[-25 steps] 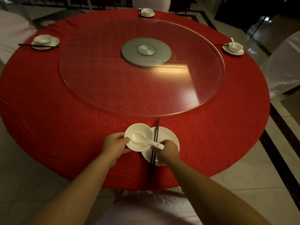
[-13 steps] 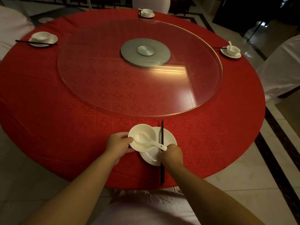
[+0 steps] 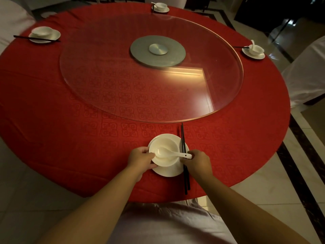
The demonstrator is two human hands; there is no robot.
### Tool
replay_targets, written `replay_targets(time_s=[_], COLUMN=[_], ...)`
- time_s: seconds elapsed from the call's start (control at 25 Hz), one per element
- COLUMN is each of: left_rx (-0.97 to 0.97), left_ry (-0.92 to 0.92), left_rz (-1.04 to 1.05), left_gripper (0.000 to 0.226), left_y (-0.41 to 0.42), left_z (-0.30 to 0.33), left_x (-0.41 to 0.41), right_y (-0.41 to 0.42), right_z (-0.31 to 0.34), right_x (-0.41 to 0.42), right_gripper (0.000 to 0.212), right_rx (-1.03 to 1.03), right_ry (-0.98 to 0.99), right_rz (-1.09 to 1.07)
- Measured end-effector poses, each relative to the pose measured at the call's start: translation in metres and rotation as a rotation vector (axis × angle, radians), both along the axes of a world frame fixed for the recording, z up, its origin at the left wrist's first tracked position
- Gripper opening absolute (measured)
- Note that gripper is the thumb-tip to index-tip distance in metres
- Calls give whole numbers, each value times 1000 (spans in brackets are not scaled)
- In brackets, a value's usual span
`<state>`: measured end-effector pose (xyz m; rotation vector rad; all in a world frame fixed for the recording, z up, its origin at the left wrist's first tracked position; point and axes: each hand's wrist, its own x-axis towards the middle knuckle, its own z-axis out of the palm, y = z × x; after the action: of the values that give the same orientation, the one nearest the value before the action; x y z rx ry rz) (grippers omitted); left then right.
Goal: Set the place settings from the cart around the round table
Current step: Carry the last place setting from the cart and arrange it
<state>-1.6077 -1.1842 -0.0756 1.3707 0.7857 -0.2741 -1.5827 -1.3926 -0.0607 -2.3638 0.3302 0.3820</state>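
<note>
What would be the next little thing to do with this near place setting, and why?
Probably let go and lift both hands away. The bowl already sits on the plate, the spoon lies in it, and the chopsticks rest across the plate's right edge, while the left hand and right hand grip the pieces.

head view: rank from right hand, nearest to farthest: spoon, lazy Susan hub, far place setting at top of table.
1. spoon: its handle end is at the right hand, lying across the bowl.
2. lazy Susan hub: centre of the table, well beyond the hand.
3. far place setting: opposite edge, top of frame.
</note>
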Motion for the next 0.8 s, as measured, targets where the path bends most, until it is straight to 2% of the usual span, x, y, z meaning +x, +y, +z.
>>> replay_targets(time_s=[0.12,0.36,0.56,0.6,0.68,0.72,0.8], left_rx=[5,31,10,56,357,562,866], left_ry=[19,42,36,46,14,-80,-460], left_rz=[21,67,81,85,50,6,-248], left_gripper=[34,29,29,27,19,15,13], left_y=[-10,-21,-24,-21,-14,-11,-17], left_z=[1,2,8,10,14,16,18], left_x=[-4,-4,-4,-5,-13,-21,-42], right_y=[-6,-11,-15,-17,-27,-32,-39], right_z=[6,11,8,7,2,-1,-5], right_x=[0,7,14,13,9,5,-4], right_gripper=[31,17,11,11,13,14,7], right_rx=[43,345,449,437,357,330,370], right_ry=[-33,69,65,38,-23,-27,30], right_rz=[-2,-186,-224,-225,-233,-221,-159])
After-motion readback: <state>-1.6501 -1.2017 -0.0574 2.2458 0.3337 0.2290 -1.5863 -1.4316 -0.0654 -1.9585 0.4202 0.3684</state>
